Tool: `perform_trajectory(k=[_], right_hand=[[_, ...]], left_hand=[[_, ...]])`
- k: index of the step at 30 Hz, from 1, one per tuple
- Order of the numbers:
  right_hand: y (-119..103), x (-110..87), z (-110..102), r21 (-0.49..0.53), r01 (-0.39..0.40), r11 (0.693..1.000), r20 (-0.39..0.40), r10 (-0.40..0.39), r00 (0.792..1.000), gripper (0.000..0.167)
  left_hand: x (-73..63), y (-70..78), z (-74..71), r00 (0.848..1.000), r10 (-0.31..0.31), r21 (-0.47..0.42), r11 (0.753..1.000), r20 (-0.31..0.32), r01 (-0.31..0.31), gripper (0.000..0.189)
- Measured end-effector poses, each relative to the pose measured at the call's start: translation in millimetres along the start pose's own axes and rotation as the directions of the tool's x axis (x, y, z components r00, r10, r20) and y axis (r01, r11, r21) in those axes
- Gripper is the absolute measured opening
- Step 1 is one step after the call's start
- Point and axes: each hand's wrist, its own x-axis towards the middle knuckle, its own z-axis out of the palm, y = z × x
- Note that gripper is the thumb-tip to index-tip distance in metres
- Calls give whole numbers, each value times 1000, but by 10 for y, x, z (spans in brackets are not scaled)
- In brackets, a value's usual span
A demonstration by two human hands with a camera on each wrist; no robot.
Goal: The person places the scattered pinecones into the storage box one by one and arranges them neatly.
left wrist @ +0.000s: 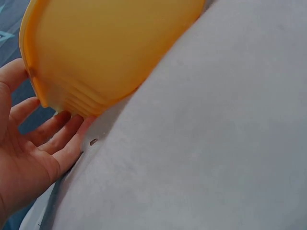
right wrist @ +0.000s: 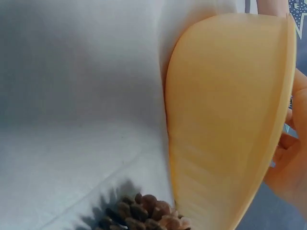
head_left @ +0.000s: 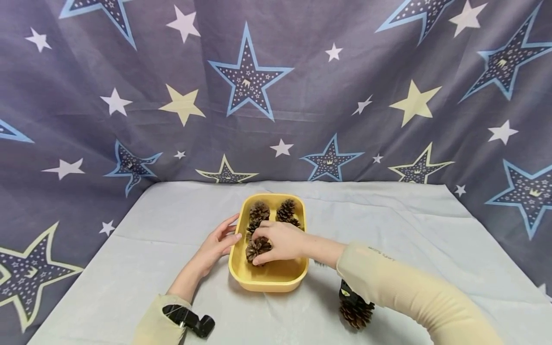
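Note:
A yellow plastic tub (head_left: 269, 285) stands on the table with several brown pine cones in it. My right hand (head_left: 284, 241) reaches over its right side and grips a pine cone (head_left: 258, 249) in the left part, thumb below and fingers curled over. Past those fingers are a pine cone (head_left: 259, 210) at the back left and another pine cone (head_left: 286, 210) at the back right; the hand partly hides others. My left hand (head_left: 217, 244) touches the left wall, thumb on the rim; in the left wrist view its fairly straight fingers (left wrist: 60, 134) rest against the outside.
A pine cone (head_left: 356, 311) lies right of the tub, below the right sleeve (head_left: 401, 282). The right wrist view shows a pine cone (right wrist: 144, 214) close beside the tub wall. Pale cloth covers the table (head_left: 172, 230); a star-patterned curtain (head_left: 302, 129) hangs behind.

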Motion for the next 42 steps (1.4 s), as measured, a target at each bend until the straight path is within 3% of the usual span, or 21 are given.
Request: perform_trajectory(k=[8, 24, 35, 42], right_hand=[[3, 31, 50, 56, 26, 998, 19, -27, 999, 49], [-14, 106, 64, 133, -16, 991, -24, 20, 1000, 43], [30, 120, 34, 0, -41, 999, -15, 41, 999, 47], [91, 56, -149, 9, -31, 999, -23, 31, 999, 48]], left_hand=[[6, -2, 11, 1000, 0, -8, 1000, 8, 0, 61], [-5, -6, 4, 1000, 6, -6, 1000, 5, -6, 61], [8, -19, -3, 1000, 2, -7, 1000, 10, -2, 61], [11, -24, -2, 1000, 1, -2, 1000, 5, -1, 63]])
